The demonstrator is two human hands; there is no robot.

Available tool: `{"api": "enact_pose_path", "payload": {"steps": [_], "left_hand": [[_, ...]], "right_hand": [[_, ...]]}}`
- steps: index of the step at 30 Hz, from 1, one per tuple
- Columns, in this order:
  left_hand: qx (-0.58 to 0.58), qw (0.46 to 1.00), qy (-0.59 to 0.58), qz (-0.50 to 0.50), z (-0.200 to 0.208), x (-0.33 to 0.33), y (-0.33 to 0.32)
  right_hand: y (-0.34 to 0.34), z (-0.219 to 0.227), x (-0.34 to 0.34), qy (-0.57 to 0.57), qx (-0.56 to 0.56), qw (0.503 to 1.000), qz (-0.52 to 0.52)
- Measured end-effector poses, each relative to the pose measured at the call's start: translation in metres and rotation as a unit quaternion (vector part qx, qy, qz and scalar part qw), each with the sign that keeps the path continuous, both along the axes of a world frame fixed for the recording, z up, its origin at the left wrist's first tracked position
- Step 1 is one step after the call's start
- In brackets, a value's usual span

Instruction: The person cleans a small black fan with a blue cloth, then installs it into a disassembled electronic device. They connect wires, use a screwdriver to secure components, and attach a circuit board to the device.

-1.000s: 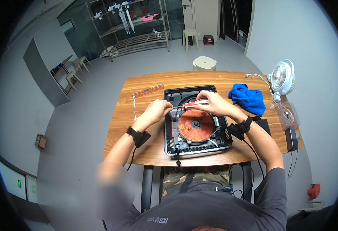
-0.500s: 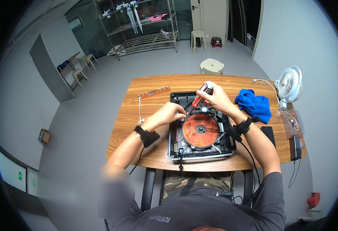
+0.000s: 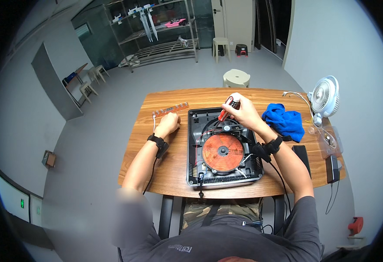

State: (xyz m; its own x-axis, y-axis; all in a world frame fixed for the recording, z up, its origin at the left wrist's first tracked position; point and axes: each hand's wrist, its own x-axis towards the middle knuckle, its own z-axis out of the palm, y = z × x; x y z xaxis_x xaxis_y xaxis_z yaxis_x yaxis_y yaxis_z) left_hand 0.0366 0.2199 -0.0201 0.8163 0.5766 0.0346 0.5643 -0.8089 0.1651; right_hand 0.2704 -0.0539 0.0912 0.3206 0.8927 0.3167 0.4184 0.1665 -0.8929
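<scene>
An opened induction cooker base (image 3: 193,153) lies on the table in front of me, its round copper coil (image 3: 215,159) facing up. My right hand (image 3: 244,112) is wrapped round a red, white and black screwdriver (image 3: 223,115), held tilted above the far part of the base; its tip is hard to make out against the dark parts. My left hand (image 3: 169,124) rests on the table left of the base, just nearer than an orange circuit strip (image 3: 174,108). Its fingers are curled together, and anything in them is hidden.
On the right of the wooden table (image 3: 148,153) are a blue cloth (image 3: 287,122), a white fan (image 3: 324,98), a dark flat object (image 3: 302,158) and a black power adapter (image 3: 332,169). Black cables hang from both wrist straps. A stool (image 3: 236,77) stands beyond the table.
My left hand has moved away from the cooker base to the left, down beside the circuit strip. The right hand keeps the screwdriver above the base. The whole view has shifted slightly.
</scene>
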Motion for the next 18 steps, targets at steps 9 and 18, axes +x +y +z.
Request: {"api": "enact_pose_path", "payload": {"steps": [9, 18], "left_hand": [[0.076, 0.997, 0.012, 0.007, -0.018, 0.016, -0.002], [0.046, 0.991, -0.115, -0.057, -0.004, 0.012, 0.001]], "right_hand": [[-0.003, 0.003, 0.004, 0.012, 0.0, 1.0, 0.008], [-0.004, 0.004, 0.012, 0.006, 0.001, 1.0, -0.009]]}}
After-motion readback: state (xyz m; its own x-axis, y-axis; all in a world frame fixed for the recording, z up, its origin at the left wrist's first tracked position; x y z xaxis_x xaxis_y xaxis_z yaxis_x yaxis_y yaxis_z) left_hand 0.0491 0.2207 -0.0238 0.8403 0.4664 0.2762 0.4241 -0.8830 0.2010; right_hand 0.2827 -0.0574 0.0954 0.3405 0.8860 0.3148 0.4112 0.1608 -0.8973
